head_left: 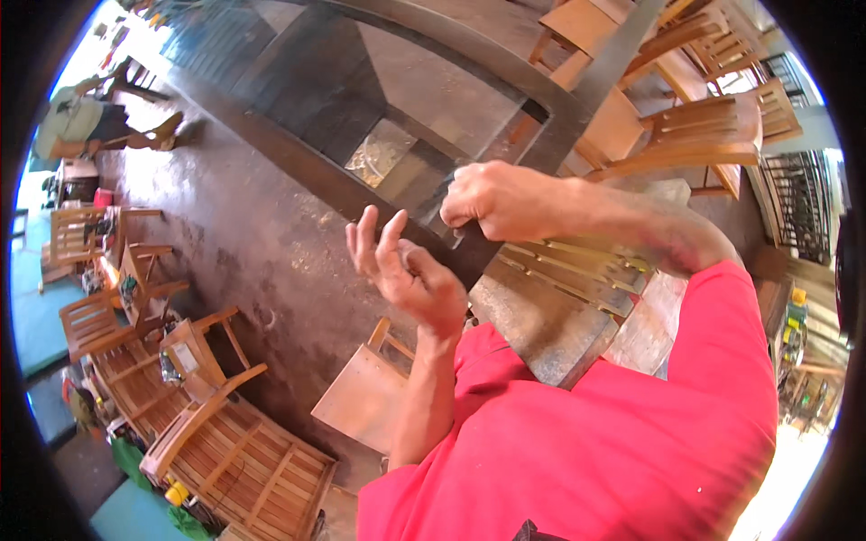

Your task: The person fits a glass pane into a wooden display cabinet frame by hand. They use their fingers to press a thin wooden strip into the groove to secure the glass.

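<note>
— What are the hands doing?
— The right hand (492, 200) is closed in a fist against the dark wooden frame (307, 171), gripping something too small to make out. The left hand (406, 270) is open, fingers raised, just beside the frame's near rail.
— And around them?
— Light wooden chairs (704, 126) stand far right, more chairs (180, 379) near left on the concrete floor (244, 252). A slatted panel (577, 270) lies under the right forearm.

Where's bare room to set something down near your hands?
Bare floor lies left of the dark frame, between it and the slatted chairs. Crowded: chairs stacked upper right; both the left hand and right hand at the frame.
</note>
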{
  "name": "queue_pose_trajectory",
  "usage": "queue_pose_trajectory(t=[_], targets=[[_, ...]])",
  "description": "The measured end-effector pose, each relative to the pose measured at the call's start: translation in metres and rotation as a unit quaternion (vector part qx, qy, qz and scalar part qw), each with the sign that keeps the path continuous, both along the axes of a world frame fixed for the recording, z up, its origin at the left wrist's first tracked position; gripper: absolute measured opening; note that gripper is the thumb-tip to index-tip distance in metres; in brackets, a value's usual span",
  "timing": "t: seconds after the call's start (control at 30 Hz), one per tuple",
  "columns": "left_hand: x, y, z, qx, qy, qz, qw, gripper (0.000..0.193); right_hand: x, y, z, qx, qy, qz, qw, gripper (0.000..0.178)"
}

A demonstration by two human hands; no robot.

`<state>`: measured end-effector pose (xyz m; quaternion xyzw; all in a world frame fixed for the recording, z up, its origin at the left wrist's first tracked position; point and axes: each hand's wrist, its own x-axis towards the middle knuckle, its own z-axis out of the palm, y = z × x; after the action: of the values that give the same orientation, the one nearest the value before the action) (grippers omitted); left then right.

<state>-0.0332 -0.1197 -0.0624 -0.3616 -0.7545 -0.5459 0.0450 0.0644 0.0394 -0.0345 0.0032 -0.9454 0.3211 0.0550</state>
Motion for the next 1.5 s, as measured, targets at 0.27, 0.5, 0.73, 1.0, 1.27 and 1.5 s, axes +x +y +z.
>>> queue_pose_trajectory(t=[0.27,0.5,0.73,1.0,1.27,1.5], targets=[[-0.008,-0.002,0.004,-0.003,0.009,0.008,1.000,0.035,-0.009,0.005,0.010,-0.013,-0.026,-0.021,0.999,0.015],[-0.006,-0.002,0.002,0.014,0.003,0.000,1.000,0.041,-0.014,-0.014,0.001,-0.026,0.014,-0.035,0.999,0.013],[0.000,0.000,0.001,0.004,0.015,0.009,1.000,0.039,-0.004,-0.004,0.004,-0.031,0.013,-0.041,0.999,0.015],[-0.002,-0.002,0.000,-0.010,0.027,0.008,1.000,0.042,-0.002,0.000,0.003,-0.008,-0.017,-0.052,0.998,0.011],[0.003,0.003,0.004,0.013,-0.004,0.012,1.000,0.034,-0.008,-0.035,0.001,-0.034,-0.003,-0.122,0.992,0.014],[0.002,0.002,0.001,0.022,-0.005,0.018,1.000,0.034,-0.013,-0.027,-0.003,-0.050,0.006,-0.102,0.993,0.010]])
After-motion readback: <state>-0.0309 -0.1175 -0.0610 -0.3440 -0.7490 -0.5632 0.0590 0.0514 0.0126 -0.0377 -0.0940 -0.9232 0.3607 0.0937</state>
